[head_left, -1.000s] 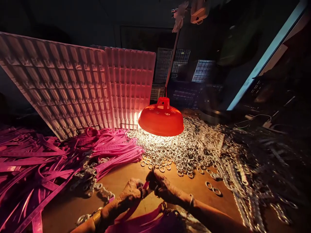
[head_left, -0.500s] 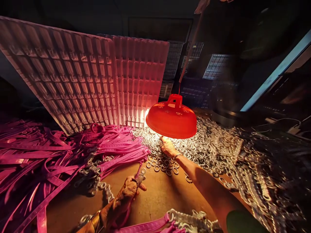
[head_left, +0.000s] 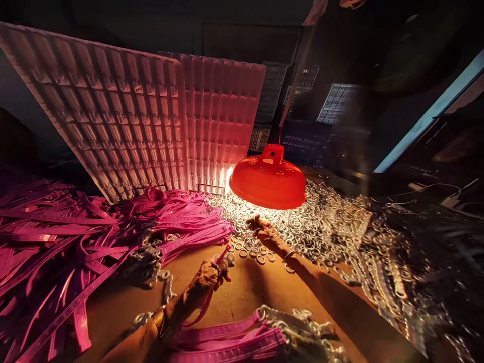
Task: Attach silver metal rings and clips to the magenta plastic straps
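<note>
Left hand [head_left: 212, 271] pinches a pink strap [head_left: 206, 302] (fingers curled); right hand [head_left: 266, 231] stretches open-fingered onto metal rings [head_left: 295, 229]

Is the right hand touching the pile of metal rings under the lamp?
Touching. The head view shows the right hand lying on the metal rings below the red lamp, fingers pressed into the pile with no gap visible.

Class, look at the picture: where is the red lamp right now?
In the head view the red lamp hangs right of centre, over the heap of metal rings, just above the right hand and right of the leaning white trays.
</note>
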### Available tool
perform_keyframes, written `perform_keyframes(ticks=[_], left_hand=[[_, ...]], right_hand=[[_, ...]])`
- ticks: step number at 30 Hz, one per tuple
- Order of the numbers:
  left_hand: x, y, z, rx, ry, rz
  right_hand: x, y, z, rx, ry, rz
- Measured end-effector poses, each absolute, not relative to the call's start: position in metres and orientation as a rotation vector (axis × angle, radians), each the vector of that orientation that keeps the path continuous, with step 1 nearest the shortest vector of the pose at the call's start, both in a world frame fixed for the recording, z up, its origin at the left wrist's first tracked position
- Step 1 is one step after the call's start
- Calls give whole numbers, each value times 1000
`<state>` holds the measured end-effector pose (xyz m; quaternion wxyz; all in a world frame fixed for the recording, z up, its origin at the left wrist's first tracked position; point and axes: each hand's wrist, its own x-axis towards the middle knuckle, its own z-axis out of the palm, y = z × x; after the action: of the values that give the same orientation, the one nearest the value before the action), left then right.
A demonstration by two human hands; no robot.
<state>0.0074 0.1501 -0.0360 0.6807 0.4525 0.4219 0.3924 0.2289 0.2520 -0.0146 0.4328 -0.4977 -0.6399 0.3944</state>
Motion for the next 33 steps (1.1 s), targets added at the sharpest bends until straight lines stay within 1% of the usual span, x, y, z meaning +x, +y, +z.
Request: perform_keyframes(ticks=[4, 9, 12, 15, 19, 23, 27, 33], left_hand=[[16, 143, -9, 1053, 936, 862], [29, 136, 7, 1058, 882, 862], [33, 136, 9, 1070, 878, 871], [33, 137, 11, 1061, 881, 857], [28, 141, 8, 1093, 867, 883], [23, 148, -14, 1105, 921, 952], [22, 151, -35, 1089, 1039, 1024], [30, 144, -22, 1134, 1140, 954]], right_hand=[[216, 199, -4, -1098, -1438, 1329], [198, 162, -11, -914, -1353, 1423], [188, 157, -20, -930, -1318, 1467], [181, 158, -24, -944, -1338, 1472], [177, 158, -27, -846, -1425, 1497], [177, 158, -40, -923, -1333, 1515], [182, 159, -55, -1075, -1226, 1467], [178, 160, -55, -1211, -1345, 1383]])
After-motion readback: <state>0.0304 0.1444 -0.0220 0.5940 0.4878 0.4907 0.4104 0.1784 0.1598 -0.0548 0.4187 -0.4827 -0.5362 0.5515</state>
